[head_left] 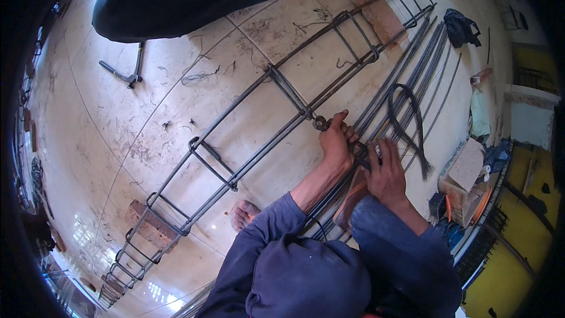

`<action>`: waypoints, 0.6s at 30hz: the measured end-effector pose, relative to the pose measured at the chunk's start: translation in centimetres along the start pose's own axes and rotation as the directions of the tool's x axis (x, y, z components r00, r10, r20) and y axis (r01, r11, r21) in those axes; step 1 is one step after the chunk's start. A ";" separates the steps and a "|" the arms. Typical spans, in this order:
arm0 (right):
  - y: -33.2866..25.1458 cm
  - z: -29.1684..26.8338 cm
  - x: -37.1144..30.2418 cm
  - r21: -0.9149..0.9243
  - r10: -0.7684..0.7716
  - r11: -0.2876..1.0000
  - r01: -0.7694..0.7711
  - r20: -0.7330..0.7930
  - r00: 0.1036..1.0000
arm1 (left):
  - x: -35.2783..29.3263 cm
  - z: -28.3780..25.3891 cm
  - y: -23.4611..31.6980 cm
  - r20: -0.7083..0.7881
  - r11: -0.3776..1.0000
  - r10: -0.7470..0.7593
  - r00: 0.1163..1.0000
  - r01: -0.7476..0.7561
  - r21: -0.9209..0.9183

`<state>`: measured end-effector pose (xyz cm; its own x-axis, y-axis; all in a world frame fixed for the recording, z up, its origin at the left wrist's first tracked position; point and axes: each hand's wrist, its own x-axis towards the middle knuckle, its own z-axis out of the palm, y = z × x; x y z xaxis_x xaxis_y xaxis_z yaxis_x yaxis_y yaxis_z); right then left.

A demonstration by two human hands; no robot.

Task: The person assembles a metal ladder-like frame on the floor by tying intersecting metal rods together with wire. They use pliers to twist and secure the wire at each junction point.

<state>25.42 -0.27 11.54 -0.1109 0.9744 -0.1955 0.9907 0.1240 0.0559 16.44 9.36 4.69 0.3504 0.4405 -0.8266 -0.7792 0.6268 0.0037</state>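
My left hand (336,144) is closed around a dark pair of pincers (320,122), with its thumb up. Their round jaws meet the near corner of a stirrup on a long rebar cage (253,162). My right hand (386,171) is closed on the handle end of the pincers, to the right of my left hand. The cage runs diagonally from lower left to upper right, square stirrups spaced along its bars. Its ends rest on a brick (152,227) at lower left and a brick (381,19) at upper right. Fingers hide much of the handles.
Loose steel rods (421,53) lie under my hands, with a looped bundle of tie wire (422,135) on them. Another pair of pincers (126,76) and wire scraps lie on the tiles. Another person's dark clothing (188,3) shows at top. A cardboard box (465,171) stands right.
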 end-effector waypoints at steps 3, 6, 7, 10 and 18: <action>0.8 0.7 0.3 0.227 0.164 0.933 -0.280 0.425 0.890 | 0.5 -0.3 -0.5 0.002 1.000 0.007 1.000 -0.007 0.020; 1.6 1.8 -0.2 0.209 0.075 0.966 -0.153 0.341 0.937 | 0.6 -0.5 -0.5 -0.021 0.999 0.004 1.000 -0.003 0.044; 1.9 1.7 -0.2 0.301 0.063 0.936 -0.183 0.369 0.927 | 0.7 -0.6 -0.5 -0.034 0.999 0.000 0.999 0.001 0.051; 2.3 2.2 0.3 0.529 -0.013 0.820 -0.217 0.396 0.918 | 1.0 -2.0 0.1 0.020 0.994 -0.045 0.999 0.043 0.097; 6.0 2.1 1.1 0.170 -0.607 -0.402 -0.900 0.686 0.400 | -1.6 -0.1 1.3 0.160 0.979 -0.194 0.968 0.200 -0.023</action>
<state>31.41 1.16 9.58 -0.5920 0.1861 -0.7842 -0.2847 -0.9585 -0.0126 14.80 9.40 5.99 0.5736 0.4076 -0.7105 -0.7052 0.6870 -0.1751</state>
